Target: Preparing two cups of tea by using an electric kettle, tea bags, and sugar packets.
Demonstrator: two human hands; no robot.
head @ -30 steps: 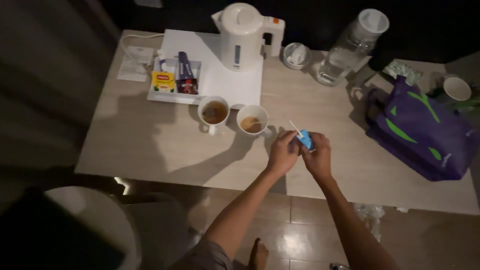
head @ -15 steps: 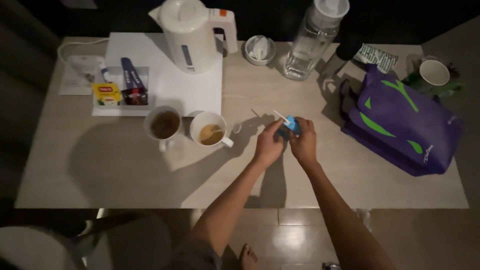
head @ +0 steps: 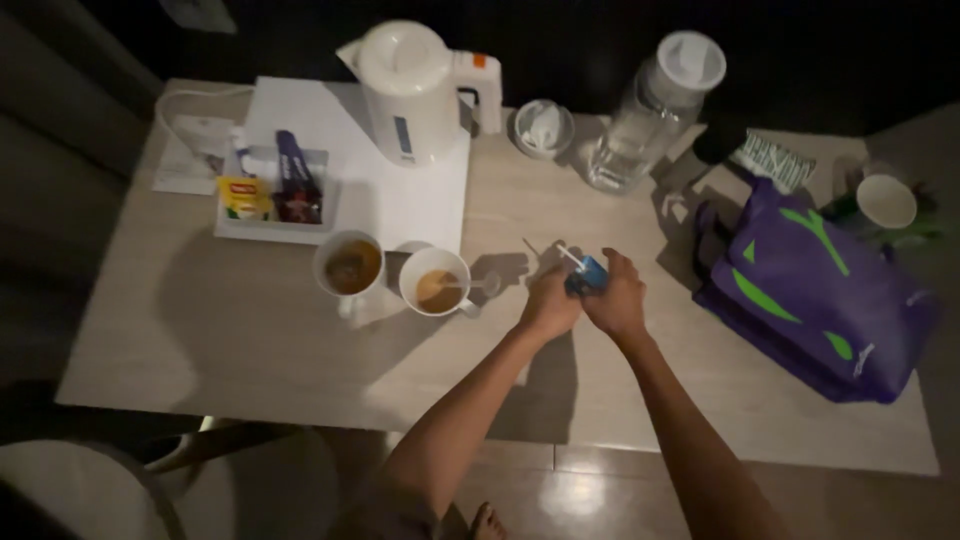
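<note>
- Both hands meet over the table, just in front of the two mugs. Left hand [head: 549, 303] and right hand [head: 615, 300] pinch one small blue packet [head: 586, 275] between fingertips; grip narrow, closed on the packet from either side.
- A thin white stick or straw [head: 568, 256] juts up and to the left from the packet top. Too small to tell whether it is attached or merely held against it.
- Packet looks light and soft-sided, likely to crumple or squirt if squeezed hard. Best held at the edges, near the top corner, with a light pinch; the stick looks flimsy, easy to bend.
- Nearest neighbour: white mug with pale brown drink [head: 436, 283], a spoon resting in it, just left of the hands. Beside it, touching or nearly so, a second mug with darker drink [head: 349, 266].
- Behind the mugs: white tray [head: 420, 190] carrying a white kettle [head: 408, 92] and a box of sachets [head: 271, 194].
- Further back: small white dish [head: 543, 127], clear water bottle [head: 646, 115].
- Right of the hands, well apart: purple bag with green marks [head: 812, 290]; paper cup [head: 886, 201] beyond it.
- Light wooden table [head: 250, 330], dim light.
</note>
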